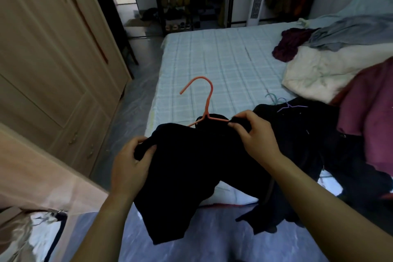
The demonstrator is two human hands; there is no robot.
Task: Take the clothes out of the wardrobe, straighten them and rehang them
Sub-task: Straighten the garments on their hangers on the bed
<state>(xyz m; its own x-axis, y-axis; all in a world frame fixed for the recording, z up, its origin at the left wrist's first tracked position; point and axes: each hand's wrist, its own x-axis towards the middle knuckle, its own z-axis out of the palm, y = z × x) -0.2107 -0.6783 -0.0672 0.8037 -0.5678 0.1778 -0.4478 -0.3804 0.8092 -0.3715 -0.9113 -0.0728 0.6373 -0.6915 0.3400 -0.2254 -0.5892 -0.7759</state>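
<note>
Orange hanger (208, 100) inside black garment (197, 168); hands (129, 168) (256, 134) at its shoulders.

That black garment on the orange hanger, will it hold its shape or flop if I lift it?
Likely floppy: the black garment drapes and folds below the left hand and right hand gripping it. It may slip sideways, as one arm of the orange hanger shows bare at the neck.

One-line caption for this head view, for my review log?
Over the bed, the left hand and right hand grip a black garment on an orange hanger.
</note>
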